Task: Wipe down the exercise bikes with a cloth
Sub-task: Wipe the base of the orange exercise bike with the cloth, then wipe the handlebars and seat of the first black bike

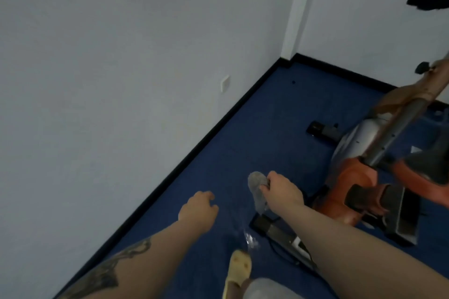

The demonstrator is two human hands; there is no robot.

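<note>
In the head view, the right hand (281,189), just right of centre in the lower half, pinches a grey cloth (258,192) between thumb and curled fingers; the cloth hangs down from the grip over the blue carpet (243,133), above the black end of a floor bar (272,227) that runs toward the lower middle. The left hand (199,209), lower centre-left, holds nothing, its fingers loosely curled, palm down above the carpet; its forearm carries a dark tattoo (114,267) at the bottom left. An orange and grey bike (359,177) fills the right edge, with a grey post (401,126) rising toward the upper right and a black pedal (364,195) just right of the right wrist. A white wall (109,80) covers the upper left, with a small white plate (225,83) on it and a black skirting (194,153) along its foot. A foot in a yellow slipper (239,267) stands at the bottom centre, with a scrap of clear plastic (250,240) just above it.
</note>
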